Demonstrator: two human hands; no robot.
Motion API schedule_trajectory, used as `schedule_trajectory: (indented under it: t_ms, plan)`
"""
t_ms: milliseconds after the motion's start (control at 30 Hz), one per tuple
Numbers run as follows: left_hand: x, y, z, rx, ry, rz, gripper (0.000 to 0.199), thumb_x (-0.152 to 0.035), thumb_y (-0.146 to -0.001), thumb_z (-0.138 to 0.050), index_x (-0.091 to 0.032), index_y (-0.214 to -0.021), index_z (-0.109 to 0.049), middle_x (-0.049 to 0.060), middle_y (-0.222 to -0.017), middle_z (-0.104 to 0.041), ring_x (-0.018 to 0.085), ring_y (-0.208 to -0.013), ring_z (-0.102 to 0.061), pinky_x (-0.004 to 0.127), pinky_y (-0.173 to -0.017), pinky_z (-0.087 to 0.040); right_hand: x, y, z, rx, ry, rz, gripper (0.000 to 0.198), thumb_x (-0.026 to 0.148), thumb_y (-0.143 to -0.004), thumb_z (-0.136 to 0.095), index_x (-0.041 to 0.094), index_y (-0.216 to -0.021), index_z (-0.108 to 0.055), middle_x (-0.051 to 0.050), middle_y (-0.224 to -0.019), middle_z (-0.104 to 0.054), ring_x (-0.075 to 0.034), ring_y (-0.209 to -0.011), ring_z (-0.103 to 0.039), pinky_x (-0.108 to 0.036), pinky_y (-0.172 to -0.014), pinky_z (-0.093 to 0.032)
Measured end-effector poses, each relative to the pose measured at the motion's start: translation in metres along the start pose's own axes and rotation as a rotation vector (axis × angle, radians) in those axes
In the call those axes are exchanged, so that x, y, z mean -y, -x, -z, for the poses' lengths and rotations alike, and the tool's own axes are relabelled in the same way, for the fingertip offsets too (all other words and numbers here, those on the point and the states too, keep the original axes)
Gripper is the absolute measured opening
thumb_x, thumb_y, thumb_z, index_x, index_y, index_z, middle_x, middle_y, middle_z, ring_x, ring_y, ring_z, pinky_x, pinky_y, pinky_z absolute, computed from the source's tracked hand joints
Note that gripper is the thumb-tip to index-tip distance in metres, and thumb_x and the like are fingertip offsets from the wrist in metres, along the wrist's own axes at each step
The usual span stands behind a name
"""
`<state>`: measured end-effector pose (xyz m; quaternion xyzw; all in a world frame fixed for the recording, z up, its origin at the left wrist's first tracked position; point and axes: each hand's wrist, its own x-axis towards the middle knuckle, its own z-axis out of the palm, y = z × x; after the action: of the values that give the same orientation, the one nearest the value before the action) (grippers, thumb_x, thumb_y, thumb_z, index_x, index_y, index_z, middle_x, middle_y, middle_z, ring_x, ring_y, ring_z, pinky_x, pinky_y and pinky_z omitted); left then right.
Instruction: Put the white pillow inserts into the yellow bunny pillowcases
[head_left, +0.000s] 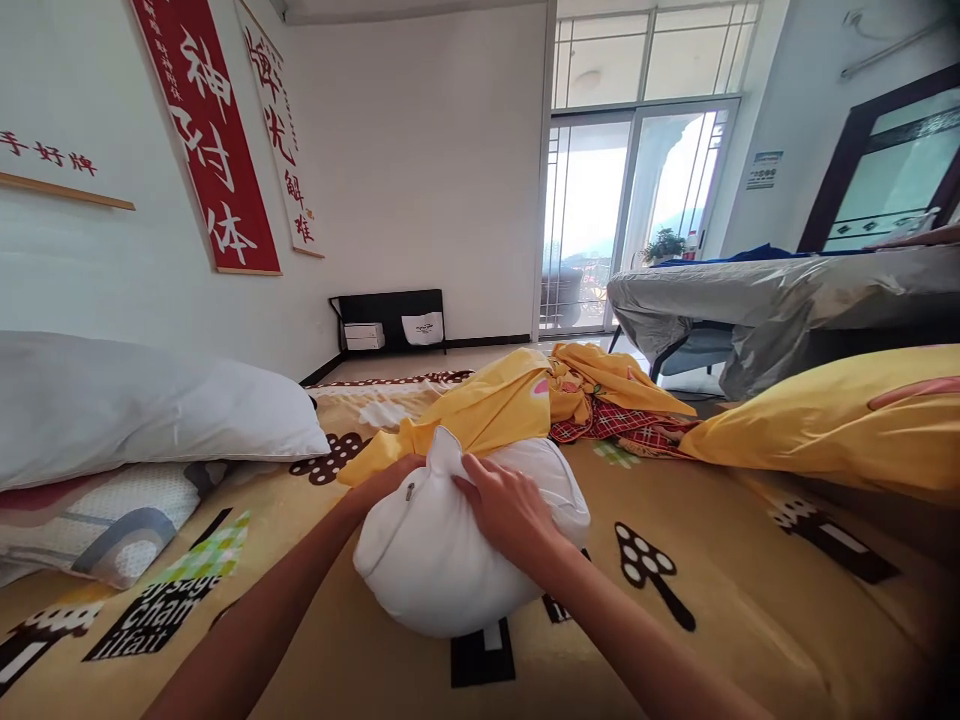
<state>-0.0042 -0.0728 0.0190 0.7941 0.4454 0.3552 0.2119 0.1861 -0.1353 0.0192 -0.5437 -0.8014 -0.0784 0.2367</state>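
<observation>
A plump white pillow (pixel 450 570) with a small zipper pull at its left side rests bunched up on the bed in front of me. My right hand (pixel 514 505) lies over its top with curled fingers, thumb and fingertips gripping the fabric beside a raised corner. Behind that corner, my left hand (pixel 401 475) holds the pillow from the far left side; its fingers are mostly hidden. Just beyond both hands, a crumpled yellow cloth (pixel 487 400) is spread over the bed.
At left, a white pillow (pixel 150 410) lies on a patterned pillow (pixel 120 530). A yellow pillow (pixel 847 420) is at right, near a red plaid cloth (pixel 615 425). The tan printed sheet (pixel 720 520) covers the bed. Beyond stands a table with a plastic cover (pixel 750 290).
</observation>
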Motion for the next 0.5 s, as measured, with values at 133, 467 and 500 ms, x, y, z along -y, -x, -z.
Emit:
schedule_trajectory:
  t_ms: [133, 467, 500]
  plan:
    - [-0.005, -0.013, -0.010, 0.211, 0.164, 0.049, 0.017, -0.035, -0.064, -0.053, -0.018, -0.061, -0.054, -0.001, -0.063, -0.055, 0.016, -0.064, -0.053, 0.024, -0.058, -0.042, -0.010, 0.002, -0.009, 0.193, 0.034, 0.000, 0.024, 0.028, -0.096, -0.034, 0.023, -0.102, -0.057, -0.005, -0.089, -0.070, -0.022, -0.077, -0.065, -0.028, -0.060, -0.032]
    - [-0.036, -0.007, -0.007, 0.133, -0.084, -0.040, 0.019, -0.035, -0.072, -0.048, -0.019, -0.063, -0.046, -0.004, -0.062, -0.044, 0.013, -0.061, -0.041, 0.024, -0.058, -0.031, -0.003, -0.020, -0.013, 0.242, 0.045, -0.144, 0.034, 0.014, -0.091, -0.033, 0.016, -0.101, -0.066, -0.014, -0.095, -0.071, -0.026, -0.088, -0.068, -0.031, -0.068, -0.044]
    - [-0.040, -0.004, -0.003, 0.167, -0.140, -0.041, 0.020, -0.038, -0.072, -0.051, -0.018, -0.068, -0.050, -0.004, -0.066, -0.048, 0.014, -0.064, -0.045, 0.024, -0.059, -0.033, -0.004, -0.021, -0.013, 0.222, 0.044, -0.168, 0.034, 0.014, -0.091, -0.033, 0.016, -0.100, -0.066, -0.014, -0.095, -0.071, -0.026, -0.089, -0.067, -0.031, -0.069, -0.044]
